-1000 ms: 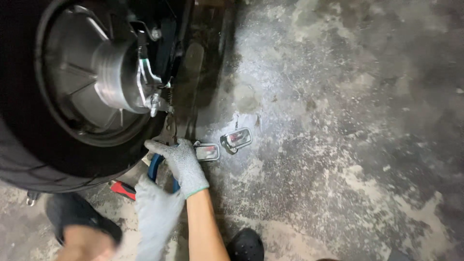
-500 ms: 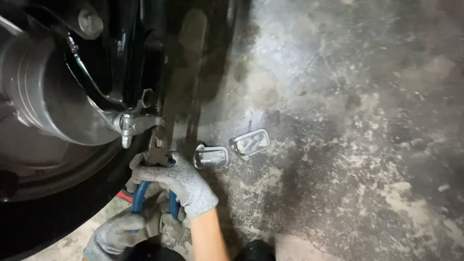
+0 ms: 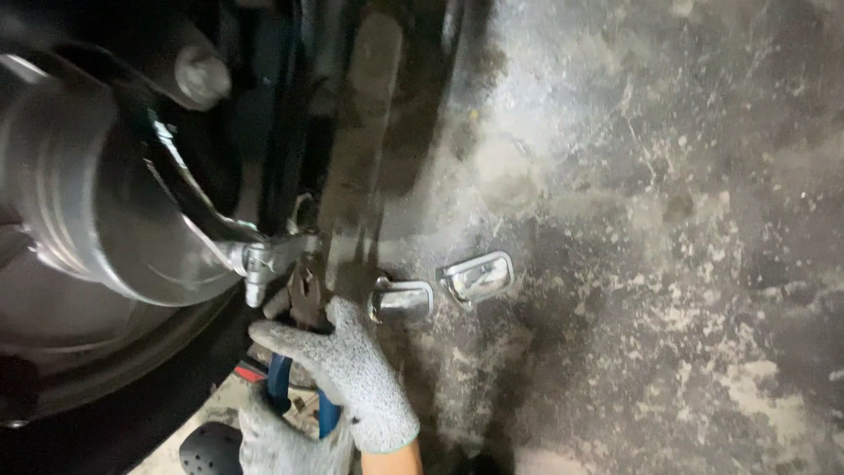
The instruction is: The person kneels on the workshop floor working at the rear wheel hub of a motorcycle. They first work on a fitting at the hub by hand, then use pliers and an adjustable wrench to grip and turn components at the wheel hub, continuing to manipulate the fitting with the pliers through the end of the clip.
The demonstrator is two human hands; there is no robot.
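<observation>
Low at seven o'clock, blue-handled pliers (image 3: 303, 352), nose up against the metal fitting (image 3: 264, 264) beside the wheel hub (image 3: 97, 211). Right hand (image 3: 347, 374), grey-gloved, wrapped shut around the handles. Left hand (image 3: 277, 440) below, gloved, grip impossible to tell. At three o'clock, two shiny clips (image 3: 440, 290) on concrete floor (image 3: 659, 264).

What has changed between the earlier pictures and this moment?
The camera came closer to the wheel hub. The right hand slid up the blue-handled pliers, bringing their tip to the lever beside the hub. The left hand sank toward the bottom edge. The two metal plates stayed on the floor.
</observation>
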